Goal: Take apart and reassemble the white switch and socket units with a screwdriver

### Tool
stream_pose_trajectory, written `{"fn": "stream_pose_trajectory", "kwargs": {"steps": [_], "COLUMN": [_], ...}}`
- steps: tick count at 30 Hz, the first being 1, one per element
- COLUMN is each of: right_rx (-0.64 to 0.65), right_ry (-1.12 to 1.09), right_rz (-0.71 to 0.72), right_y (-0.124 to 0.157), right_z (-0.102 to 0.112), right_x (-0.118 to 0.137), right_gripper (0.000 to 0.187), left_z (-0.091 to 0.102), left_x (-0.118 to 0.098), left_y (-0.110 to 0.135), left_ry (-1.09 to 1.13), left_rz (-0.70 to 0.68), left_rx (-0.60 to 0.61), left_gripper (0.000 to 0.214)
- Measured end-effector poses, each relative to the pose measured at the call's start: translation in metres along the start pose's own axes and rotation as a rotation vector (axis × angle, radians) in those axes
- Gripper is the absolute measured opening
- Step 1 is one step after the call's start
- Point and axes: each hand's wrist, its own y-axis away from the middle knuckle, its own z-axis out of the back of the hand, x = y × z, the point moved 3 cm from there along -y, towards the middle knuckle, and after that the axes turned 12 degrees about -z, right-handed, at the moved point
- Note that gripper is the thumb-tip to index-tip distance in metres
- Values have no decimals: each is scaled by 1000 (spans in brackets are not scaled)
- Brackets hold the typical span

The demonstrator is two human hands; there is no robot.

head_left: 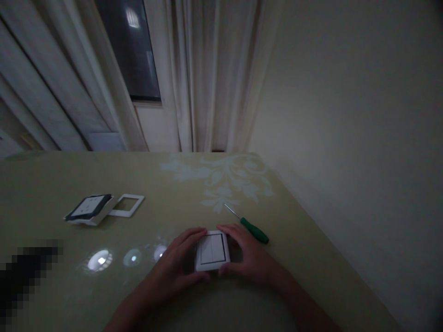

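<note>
A white square wall switch [212, 249] with a dark line around its rocker plate lies between my two hands, just above or on the table. My left hand [180, 258] grips its left side, fingers at the far edge and thumb at the near edge. On the other side my right hand [247, 253] holds the right edge in the same way, fingers curled round the corners. Just beyond my right hand lies a screwdriver [254, 229] with a green handle, its thin metal shaft pointing away to the left. The underside of the switch is hidden.
At the left of the table [166, 193] a wall socket [90, 207] with a dark border rests tilted on a white base. A white square frame [128, 213] touches its right side. Curtains [221, 74] hang behind the far edge, and a wall [346, 115] runs along the right.
</note>
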Motion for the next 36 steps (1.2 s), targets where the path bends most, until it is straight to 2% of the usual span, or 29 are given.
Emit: {"fn": "stream_pose_trajectory", "kwargs": {"steps": [2,5,13,23,28,36], "right_rx": [31,34,3,-19,-26,13], "right_ry": [42,80,106,105,147,-13], "right_rz": [-15,-4,37,28,9,-19], "right_y": [2,2,1,4,4,3], "right_z": [1,0,-1,-2,-3,-2], "right_x": [0,1,7,10,7,4], "right_gripper": [108,110,104,95,103,97], "left_z": [0,1,5,-1,3,8], "left_x": [1,0,0,8,8,-1], "left_y": [0,0,-3,4,1,-2], "left_ry": [65,100,174,138,212,168], "left_rz": [19,40,50,55,40,21], "left_rx": [0,-24,-55,-52,-27,-23], "left_gripper": [80,77,77,85,79,75]}}
